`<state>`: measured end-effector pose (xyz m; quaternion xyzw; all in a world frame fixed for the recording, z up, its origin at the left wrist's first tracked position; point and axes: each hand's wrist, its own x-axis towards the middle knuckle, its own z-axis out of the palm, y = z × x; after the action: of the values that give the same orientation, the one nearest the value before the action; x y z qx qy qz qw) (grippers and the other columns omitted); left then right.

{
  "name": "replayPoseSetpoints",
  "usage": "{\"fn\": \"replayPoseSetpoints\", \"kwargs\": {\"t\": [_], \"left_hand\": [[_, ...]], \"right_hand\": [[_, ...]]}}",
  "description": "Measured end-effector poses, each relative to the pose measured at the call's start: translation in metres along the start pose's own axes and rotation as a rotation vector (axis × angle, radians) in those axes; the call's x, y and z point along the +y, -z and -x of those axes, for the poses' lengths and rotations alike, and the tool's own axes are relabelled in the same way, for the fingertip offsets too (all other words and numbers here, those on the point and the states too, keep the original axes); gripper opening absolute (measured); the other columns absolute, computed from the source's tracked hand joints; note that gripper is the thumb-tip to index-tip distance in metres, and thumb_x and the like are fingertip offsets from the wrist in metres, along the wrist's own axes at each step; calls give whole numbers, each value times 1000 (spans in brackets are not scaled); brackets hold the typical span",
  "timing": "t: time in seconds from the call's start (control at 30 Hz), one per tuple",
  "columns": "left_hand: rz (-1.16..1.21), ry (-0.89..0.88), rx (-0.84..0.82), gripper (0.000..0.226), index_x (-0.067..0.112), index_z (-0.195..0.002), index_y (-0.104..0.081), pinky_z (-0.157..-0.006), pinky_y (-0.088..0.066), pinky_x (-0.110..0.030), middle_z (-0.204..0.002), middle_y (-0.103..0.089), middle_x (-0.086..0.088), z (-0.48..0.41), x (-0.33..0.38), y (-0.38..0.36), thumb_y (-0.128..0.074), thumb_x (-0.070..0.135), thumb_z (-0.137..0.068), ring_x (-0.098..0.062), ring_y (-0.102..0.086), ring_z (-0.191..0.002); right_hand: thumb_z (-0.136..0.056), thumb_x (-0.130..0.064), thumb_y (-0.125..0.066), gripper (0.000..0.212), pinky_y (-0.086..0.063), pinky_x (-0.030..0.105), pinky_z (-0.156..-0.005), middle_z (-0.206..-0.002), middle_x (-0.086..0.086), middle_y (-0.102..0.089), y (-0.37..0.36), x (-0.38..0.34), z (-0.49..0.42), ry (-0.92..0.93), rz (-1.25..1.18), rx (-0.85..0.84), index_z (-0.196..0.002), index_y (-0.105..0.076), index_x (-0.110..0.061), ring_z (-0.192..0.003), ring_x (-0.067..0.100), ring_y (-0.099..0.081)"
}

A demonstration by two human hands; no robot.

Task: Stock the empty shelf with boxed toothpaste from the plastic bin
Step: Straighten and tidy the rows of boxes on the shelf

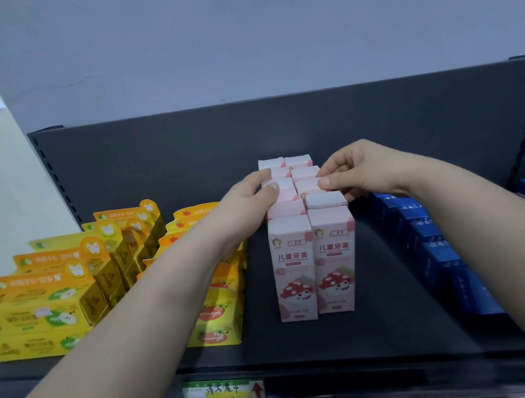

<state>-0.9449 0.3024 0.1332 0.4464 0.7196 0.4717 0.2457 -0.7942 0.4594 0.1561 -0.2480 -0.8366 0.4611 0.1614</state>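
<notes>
At nine o'clock, four yellow boxes (pixel 39 307) show in a receding row, their front edge near the shelf (pixel 362 328) lip. Orange-yellow boxes (pixel 216 314) stand beside them, then a bare strip. The left hand (pixel 247 201) pinches the left pink column, fingers closed on a box top. The pink toothpaste boxes (pixel 313 260) stand centre in two upright columns, about five deep. The right hand (pixel 353 168) grips the right column's tops. A wider bare gap follows, then blue boxes (pixel 435 246) at three o'clock.
</notes>
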Motion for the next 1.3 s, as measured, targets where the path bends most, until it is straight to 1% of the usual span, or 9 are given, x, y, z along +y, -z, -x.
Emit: {"fn": "replayPoseSetpoints", "kwargs": {"t": [0.1, 0.27, 0.53, 0.7, 0.8, 0.93, 1.03, 1.17, 1.3], "left_hand": [[-9, -35, 13, 49, 31, -145, -33, -107, -39, -41, -136, -48, 7, 5, -1, 3, -42, 39, -98, -12, -49, -119], [4, -41, 0, 47, 32, -145, -33, -109, -36, -37, -147, -38, 6, 11, -3, 2, -40, 39, -100, -12, -40, -129], [85, -20, -15, 48, 26, -147, -31, -95, -35, -24, -146, -38, 6, 14, -5, -3, -40, 35, -101, -7, -40, -118], [143, -6, 43, 44, 27, -145, -32, -78, -41, -19, -122, -52, 18, 6, 0, 1, -38, 32, -102, -2, -49, -102], [175, 49, 66, 50, 26, -148, -26, -92, -37, -28, -144, -42, 7, -6, 0, 2, -39, 33, -101, -15, -42, -126], [203, 79, 68, 47, 23, -146, -30, -85, -40, -28, -127, -52, 6, -13, 1, -1, -40, 29, -101, -11, -47, -108], [212, 84, 71, 51, 23, -148, -28, -100, -39, -36, -144, -41, 2, -21, -3, 2, -42, 31, -99, -19, -40, -127], [209, 90, 101, 48, 24, -147, -28, -93, -38, -32, -152, -31, 1, -30, -8, 9, -38, 30, -100, -22, -32, -137], [212, 122, 122, 48, 25, -147, -29, -91, -39, -32, -154, -28, -1, -43, -12, 13, -38, 29, -101, -24, -30, -139]], "right_hand": [[-85, -13, -68, 10, -53, 18, -59, -80, 7, -72, 0, 1, 6, 16, -9, 4, -94, -69, -8, -69, 13, -66], [-84, -12, -69, 10, -54, 19, -59, -78, 6, -73, -1, 1, 17, 31, -56, -3, -93, -69, -8, -68, 13, -66], [-86, -16, -68, 11, -52, 18, -56, -75, 3, -72, -4, 1, 25, 18, -101, -2, -94, -68, -8, -65, 11, -66], [-90, -19, -63, 10, -59, 32, -65, -92, 11, -61, -1, 10, 6, -2, -90, 299, -98, -62, -13, -72, 22, -65], [-90, -21, -64, 28, -57, 30, -66, -98, 9, -63, -9, 10, -10, -26, 2, 234, -116, -57, -16, -85, 22, -66], [-88, -17, -66, 26, -51, 17, -51, -96, 6, -69, -15, 5, -20, -39, -16, 128, -113, -61, -12, -73, 9, -65], [-85, -14, -69, 27, -52, 18, -55, -96, 9, -71, -10, 8, -21, -21, -41, 87, -111, -63, -8, -71, 8, -67], [-85, -18, -69, 22, -51, 19, -58, -91, 4, -72, -2, 13, -14, -10, -90, -16, -105, -65, -10, -72, 8, -68], [-89, -32, -64, 18, -56, 31, -68, -95, 8, -69, 7, 15, -27, 5, -159, 133, -98, -66, -17, -78, 18, -66]]}}
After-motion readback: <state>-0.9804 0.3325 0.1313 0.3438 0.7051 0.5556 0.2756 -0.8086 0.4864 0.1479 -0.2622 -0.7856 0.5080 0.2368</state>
